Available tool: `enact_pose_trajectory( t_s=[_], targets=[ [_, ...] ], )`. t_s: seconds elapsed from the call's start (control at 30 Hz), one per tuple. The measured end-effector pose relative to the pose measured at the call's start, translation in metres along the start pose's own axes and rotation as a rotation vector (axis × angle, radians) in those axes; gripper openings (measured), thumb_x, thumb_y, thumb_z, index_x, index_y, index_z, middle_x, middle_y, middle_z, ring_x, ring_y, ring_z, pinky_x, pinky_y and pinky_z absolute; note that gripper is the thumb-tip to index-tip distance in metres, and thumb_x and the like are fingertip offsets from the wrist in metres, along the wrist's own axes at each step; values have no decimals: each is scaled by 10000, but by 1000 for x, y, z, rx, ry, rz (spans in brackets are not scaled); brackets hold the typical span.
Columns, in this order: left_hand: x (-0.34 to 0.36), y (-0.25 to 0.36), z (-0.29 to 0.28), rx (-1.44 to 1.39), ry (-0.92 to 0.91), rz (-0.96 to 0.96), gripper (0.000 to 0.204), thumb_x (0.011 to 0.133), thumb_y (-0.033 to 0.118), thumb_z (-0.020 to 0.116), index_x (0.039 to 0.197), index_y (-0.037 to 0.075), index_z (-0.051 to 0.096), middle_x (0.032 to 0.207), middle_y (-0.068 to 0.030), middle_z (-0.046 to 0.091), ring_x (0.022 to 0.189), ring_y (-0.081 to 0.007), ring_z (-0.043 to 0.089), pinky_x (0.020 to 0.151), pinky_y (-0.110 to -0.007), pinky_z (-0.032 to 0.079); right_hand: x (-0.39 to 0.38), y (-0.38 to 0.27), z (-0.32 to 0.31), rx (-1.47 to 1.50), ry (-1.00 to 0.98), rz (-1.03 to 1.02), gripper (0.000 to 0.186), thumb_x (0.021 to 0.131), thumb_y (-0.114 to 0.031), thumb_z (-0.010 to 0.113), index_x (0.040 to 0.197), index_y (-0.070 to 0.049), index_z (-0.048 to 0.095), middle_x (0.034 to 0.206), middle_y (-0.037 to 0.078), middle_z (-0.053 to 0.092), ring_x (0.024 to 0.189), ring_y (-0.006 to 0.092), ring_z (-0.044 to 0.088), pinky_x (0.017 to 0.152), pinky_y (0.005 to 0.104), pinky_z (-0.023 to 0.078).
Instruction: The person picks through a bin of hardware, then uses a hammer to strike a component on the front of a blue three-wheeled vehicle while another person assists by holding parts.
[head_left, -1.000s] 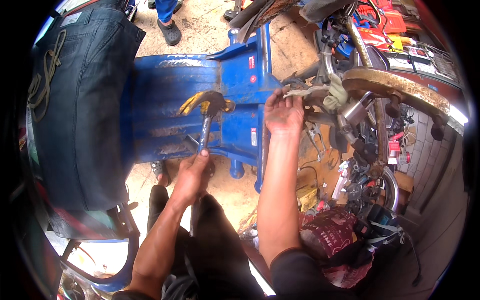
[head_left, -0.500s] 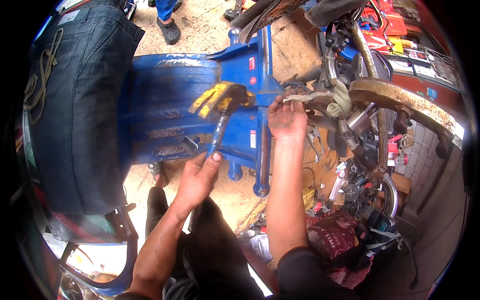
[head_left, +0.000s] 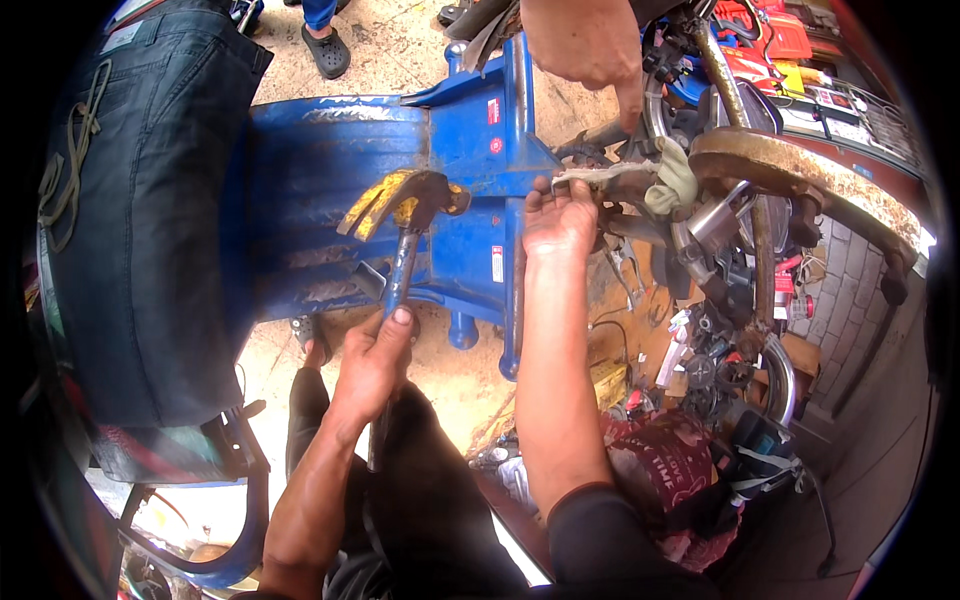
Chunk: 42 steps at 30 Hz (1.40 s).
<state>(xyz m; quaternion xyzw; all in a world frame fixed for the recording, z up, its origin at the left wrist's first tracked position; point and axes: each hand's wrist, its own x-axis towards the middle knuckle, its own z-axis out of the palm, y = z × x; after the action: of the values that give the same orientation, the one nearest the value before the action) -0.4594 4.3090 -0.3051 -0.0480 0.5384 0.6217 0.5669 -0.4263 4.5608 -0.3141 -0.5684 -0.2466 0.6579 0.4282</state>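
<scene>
Two bare hands were out in front of the worker. The left hand [head_left: 372, 362] had its grip clamped round the hammer [head_left: 428, 197], thumb laid up along the handle, with more of the shaft poking out below the fist. From where I stood the hammer was over the blue stand [head_left: 480, 145], its yellow-patched claw turned left; whether it touched, I couldn't tell.

The right hand [head_left: 560, 222] was palm up at the stand's right edge, fingers curled, tips right by the end of a pale rag [head_left: 672, 188]. I couldn't say whether that grip had closed on anything. The rag was bunched among grimy metal parts, just beside a rusty curved bar [head_left: 800, 165]. Above, another person's hand [head_left: 580, 45] reached in, one finger pointing down.

Farther out, dark trousers [head_left: 150, 240] with a loose cord [head_left: 75, 155] hung on the left. Past the stand, somebody's foot in a dark clog [head_left: 326, 53] stood on the floor [head_left: 400, 55]. Low on the right sat a maroon bag [head_left: 660, 465].
</scene>
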Motion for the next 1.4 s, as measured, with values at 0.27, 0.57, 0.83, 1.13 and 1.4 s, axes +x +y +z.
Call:
enact_pose_trajectory(
  t_s=[0.27,0.57,0.83,1.13,1.4],
  targets=[
    [-7,-4,-7,6,-8,-23,428,939,452,496,746,70,489,510,-4,431,352,-80,367,320,-224,297,-5,-10,-3,-8,-107,21,216,915,-334,535,939,-120,543,807,11,560,699,164,540,630,301,408],
    [-11,-15,-9,61,2,-74,425,938,449,499,745,71,486,513,0,429,355,-74,361,323,-222,288,-8,-12,0,4,-90,46,171,895,-289,533,912,-118,534,789,14,546,684,167,542,638,306,414],
    [-21,-21,-19,121,31,-58,416,945,435,489,760,63,507,545,10,446,392,-67,371,351,-223,297,-6,-9,1,28,-64,11,190,892,-262,560,910,-74,542,757,26,572,643,165,578,568,289,446],
    [-72,-50,-25,177,92,33,481,971,429,415,656,70,479,447,-7,419,342,-91,386,332,-227,289,-9,-4,-2,44,-38,-81,208,880,-271,636,928,-82,563,685,21,594,509,155,583,411,233,447],
    [-110,-98,-39,320,67,39,564,966,484,378,556,103,448,436,17,402,365,-88,376,353,-227,267,-11,2,6,238,-10,-10,203,855,-219,662,947,-73,555,710,30,592,519,168,574,415,258,448]
  ],
)
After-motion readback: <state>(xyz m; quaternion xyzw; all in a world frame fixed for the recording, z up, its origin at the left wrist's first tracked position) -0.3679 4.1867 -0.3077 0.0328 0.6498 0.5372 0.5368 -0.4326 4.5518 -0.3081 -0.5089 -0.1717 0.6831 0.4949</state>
